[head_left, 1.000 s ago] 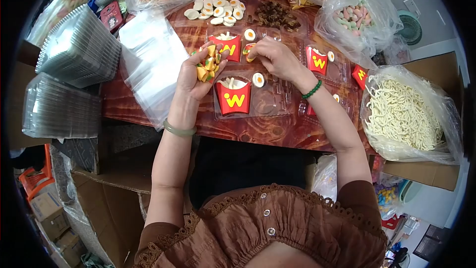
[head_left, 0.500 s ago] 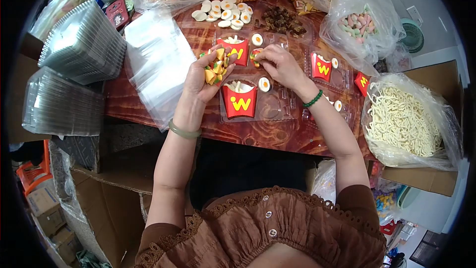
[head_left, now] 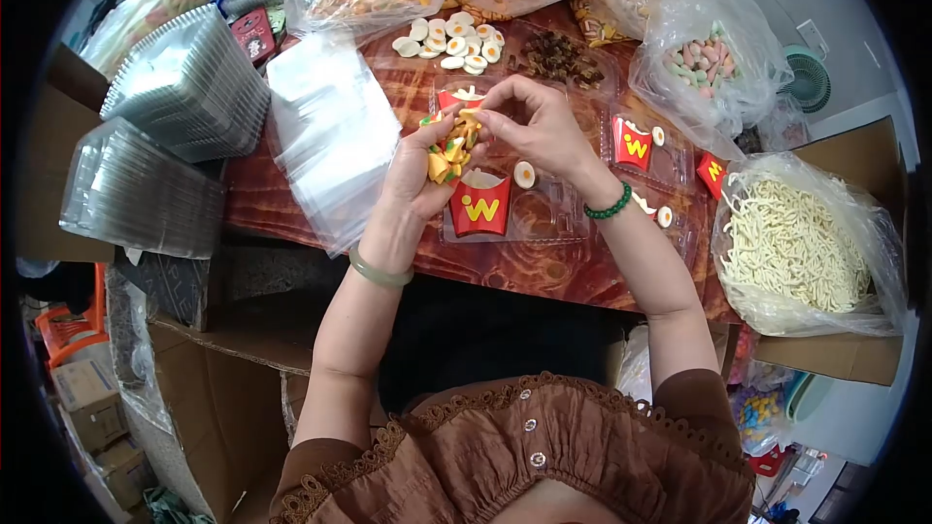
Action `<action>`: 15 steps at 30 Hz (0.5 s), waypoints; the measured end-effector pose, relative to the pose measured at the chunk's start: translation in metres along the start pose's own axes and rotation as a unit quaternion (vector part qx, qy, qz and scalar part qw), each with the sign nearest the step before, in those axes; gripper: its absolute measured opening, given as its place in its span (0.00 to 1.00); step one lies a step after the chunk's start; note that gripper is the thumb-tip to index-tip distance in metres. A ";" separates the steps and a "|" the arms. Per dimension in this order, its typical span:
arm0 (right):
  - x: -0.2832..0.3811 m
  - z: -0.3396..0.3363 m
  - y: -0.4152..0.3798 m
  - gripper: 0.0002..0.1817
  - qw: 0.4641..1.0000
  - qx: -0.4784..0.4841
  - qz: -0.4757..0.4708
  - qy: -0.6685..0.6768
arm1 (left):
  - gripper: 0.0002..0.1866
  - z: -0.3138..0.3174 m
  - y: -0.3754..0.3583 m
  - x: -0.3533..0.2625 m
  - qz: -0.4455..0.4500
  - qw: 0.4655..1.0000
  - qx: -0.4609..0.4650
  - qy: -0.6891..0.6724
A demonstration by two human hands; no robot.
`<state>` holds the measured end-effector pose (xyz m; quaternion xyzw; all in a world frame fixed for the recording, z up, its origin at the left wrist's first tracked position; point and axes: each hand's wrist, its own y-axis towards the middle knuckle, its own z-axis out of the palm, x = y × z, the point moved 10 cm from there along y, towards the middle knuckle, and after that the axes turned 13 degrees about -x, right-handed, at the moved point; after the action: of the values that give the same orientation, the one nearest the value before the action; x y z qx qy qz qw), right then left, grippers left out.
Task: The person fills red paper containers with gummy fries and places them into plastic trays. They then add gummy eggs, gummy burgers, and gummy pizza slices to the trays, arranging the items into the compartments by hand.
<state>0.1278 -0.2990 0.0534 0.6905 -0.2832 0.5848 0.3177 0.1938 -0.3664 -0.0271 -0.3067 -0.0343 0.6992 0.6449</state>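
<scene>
Near the centre of the frame, a heap of yellow pieces point(head_left: 447, 159) lies in the cupped left hand point(head_left: 423, 167), whose fingers curl around it. The right hand's point(head_left: 546, 132) thumb and forefinger tips sit close together at the heap's upper edge, though I cannot tell whether they pinch a piece. The hands largely hide one red carton point(head_left: 453, 101) beyond them.

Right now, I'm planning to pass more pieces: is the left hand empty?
No, the left hand cradles several yellow pieces.
</scene>
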 end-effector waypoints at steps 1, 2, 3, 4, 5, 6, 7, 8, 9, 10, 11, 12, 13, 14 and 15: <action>0.002 -0.010 -0.002 0.07 0.998 -0.022 -0.014 0.054 | 0.17 0.002 -0.002 0.000 -0.002 1.000 0.001 -0.005; 0.004 -0.024 -0.005 0.07 0.998 -0.049 -0.038 0.029 | 0.18 0.000 -0.001 -0.002 0.009 1.000 -0.001 -0.004; 0.000 -0.035 -0.006 0.07 0.998 -0.052 -0.037 0.026 | 0.19 -0.003 0.001 -0.005 0.020 1.000 -0.002 -0.002; 0.001 -0.049 -0.005 0.07 0.987 -0.066 -0.110 -0.102 | 0.22 -0.008 0.003 -0.009 0.031 0.999 -0.014 0.002; 0.002 -0.058 -0.007 0.07 0.954 -0.078 -0.180 -0.227 | 0.22 -0.010 0.004 -0.010 0.028 1.000 -0.013 0.001; -0.005 -0.061 -0.008 0.08 0.944 -0.059 -0.175 -0.274 | 0.22 -0.015 0.006 -0.012 0.031 0.999 -0.032 0.002; -0.011 -0.065 -0.007 0.08 0.943 -0.061 -0.176 -0.277 | 0.22 -0.019 0.009 -0.015 0.035 0.998 -0.051 0.003; -0.016 -0.062 -0.011 0.08 0.927 -0.036 -0.204 -0.313 | 0.21 -0.022 0.012 -0.015 0.032 0.998 -0.053 0.000; -0.020 -0.058 -0.012 0.09 0.908 -0.012 -0.232 -0.349 | 0.21 -0.022 0.014 -0.015 0.031 0.998 -0.052 -0.001; -0.021 -0.052 -0.015 0.10 0.907 0.020 -0.267 -0.325 | 0.21 -0.024 0.015 -0.016 0.034 0.998 -0.060 0.001; -0.026 -0.056 -0.016 0.10 0.907 0.020 -0.265 -0.326 | 0.21 -0.027 0.016 -0.016 0.037 0.997 -0.071 0.003; -0.026 -0.051 -0.020 0.09 0.897 0.044 -0.276 -0.343 | 0.21 -0.028 0.017 -0.015 0.036 0.997 -0.072 0.002; -0.028 -0.045 -0.024 0.09 0.885 0.067 -0.287 -0.359 | 0.20 -0.028 0.018 -0.015 0.037 0.997 -0.067 0.001; -0.028 -0.044 -0.026 0.09 0.886 0.068 -0.286 -0.358 | 0.19 -0.028 0.019 -0.015 0.039 0.997 -0.062 0.000; -0.027 -0.049 -0.021 0.08 0.911 0.040 -0.212 -0.352 | 0.19 -0.029 0.020 -0.015 0.038 0.997 -0.063 0.000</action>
<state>0.1090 -0.2471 0.0299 0.9074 -0.1999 0.2337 0.2865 0.1900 -0.3933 -0.0541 -0.3474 -0.0670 0.7196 0.5975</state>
